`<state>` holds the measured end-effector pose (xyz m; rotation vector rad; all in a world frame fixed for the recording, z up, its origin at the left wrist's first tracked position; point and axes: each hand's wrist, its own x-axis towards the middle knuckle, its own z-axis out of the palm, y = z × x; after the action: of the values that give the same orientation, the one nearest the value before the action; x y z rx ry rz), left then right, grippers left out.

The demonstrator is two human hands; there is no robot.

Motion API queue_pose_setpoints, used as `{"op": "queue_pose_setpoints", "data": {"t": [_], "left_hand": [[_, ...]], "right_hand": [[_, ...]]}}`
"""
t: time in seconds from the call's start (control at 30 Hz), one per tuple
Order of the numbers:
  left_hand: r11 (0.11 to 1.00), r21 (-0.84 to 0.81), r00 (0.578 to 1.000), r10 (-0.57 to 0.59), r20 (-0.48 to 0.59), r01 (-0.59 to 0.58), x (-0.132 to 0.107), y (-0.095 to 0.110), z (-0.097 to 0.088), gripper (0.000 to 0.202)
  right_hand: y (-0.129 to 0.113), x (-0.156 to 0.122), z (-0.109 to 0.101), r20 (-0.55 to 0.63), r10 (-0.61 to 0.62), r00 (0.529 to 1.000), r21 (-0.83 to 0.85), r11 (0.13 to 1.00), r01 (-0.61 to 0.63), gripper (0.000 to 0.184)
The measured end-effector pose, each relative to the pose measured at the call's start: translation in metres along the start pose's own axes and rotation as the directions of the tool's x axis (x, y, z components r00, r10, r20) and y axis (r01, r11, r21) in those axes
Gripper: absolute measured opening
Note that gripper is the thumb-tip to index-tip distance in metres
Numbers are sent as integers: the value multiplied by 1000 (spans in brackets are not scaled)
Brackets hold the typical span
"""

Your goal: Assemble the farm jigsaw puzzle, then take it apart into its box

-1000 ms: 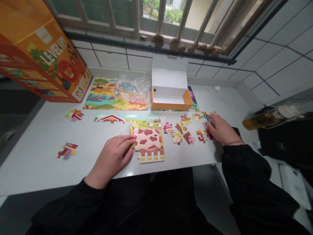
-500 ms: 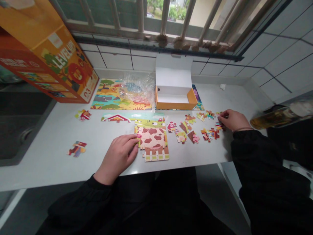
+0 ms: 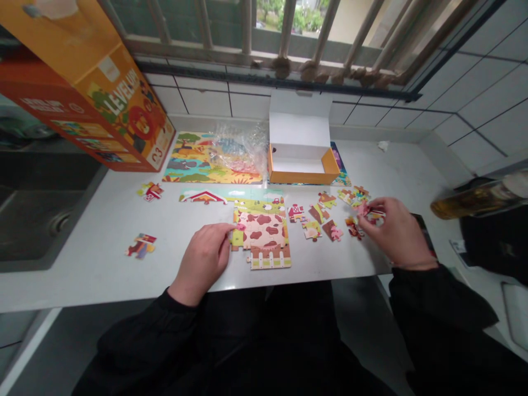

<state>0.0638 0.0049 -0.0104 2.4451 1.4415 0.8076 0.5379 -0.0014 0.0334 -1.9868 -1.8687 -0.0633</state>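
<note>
A partly joined jigsaw puzzle [image 3: 264,228] with a spotted cow and a white fence lies on the counter in front of me. My left hand [image 3: 206,254] rests at its left side, index fingertip touching the edge by a pink and green piece, thumb a little apart below. On the right, my right hand [image 3: 390,231] pinches a small pink puzzle piece [image 3: 363,209] between thumb and fingers, just over a cluster of loose pieces. Some of those are hidden by the hand. Between the hands lie several loose pieces, including a red barn piece [image 3: 296,213] and a brown piece with pink [image 3: 332,230].
Joined roof pieces [image 3: 205,197] extend left from the puzzle's top. Two small piece groups, one with a barn [image 3: 150,191] and one lower [image 3: 141,246], lie left. Behind are an open box [image 3: 303,175], a picture board [image 3: 187,157], plastic wrap and a tall orange box [image 3: 136,121]. A bottle [image 3: 474,198] is at right.
My right hand has come left and nearer to me, lifting a pink puzzle piece. My left fingertips have slid slightly off the puzzle's left edge, showing more of the green piece. The view has shifted slightly.
</note>
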Motion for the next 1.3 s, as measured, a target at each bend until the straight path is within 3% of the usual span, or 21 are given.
{"op": "queue_pose_setpoints", "data": {"t": [0.07, 0.13, 0.23, 0.3, 0.4, 0.5, 0.63, 0.97, 1.13, 1.3], "left_hand": [[1000, 20, 999, -21, -33, 22, -1, -1, 0, 31], [999, 33, 998, -22, -56, 24, -1, -2, 0, 30], [999, 37, 998, -10, -66, 13, 0, -2, 1, 27], [999, 39, 998, -4, -67, 6, 0, -1, 1, 25], [999, 38, 997, -1, -71, 4, 0, 0, 1, 24], [999, 34, 997, -12, -78, 15, 0, -1, 1, 24], [999, 36, 996, -36, -87, 40, -1, -2, 0, 24], [999, 37, 997, -33, -70, 36, 0, -1, 0, 20], [998, 48, 998, -39, -56, 42, 1, -2, 0, 18], [998, 51, 998, -41, -50, 44, 2, -2, 0, 18]], "right_hand": [[-32, -29, 2, 56, -174, 983, 92, 981, 169, 20], [-55, -54, 8, 119, -338, 934, 232, 924, 305, 17], [-72, -76, 21, 155, -461, 874, 372, 846, 381, 24], [-75, -83, 28, 152, -489, 859, 404, 824, 398, 31], [-80, -90, 32, 96, -419, 903, 345, 865, 365, 33], [-93, -99, 34, 67, -248, 966, 190, 954, 232, 31], [-111, -110, 41, 107, -127, 986, 34, 992, 124, 57], [-91, -107, 34, 184, -149, 972, 237, 966, 103, 38], [-81, -106, 23, 201, -230, 952, 293, 942, 166, 47], [-73, -108, 19, 188, -197, 962, 245, 958, 148, 55]]}}
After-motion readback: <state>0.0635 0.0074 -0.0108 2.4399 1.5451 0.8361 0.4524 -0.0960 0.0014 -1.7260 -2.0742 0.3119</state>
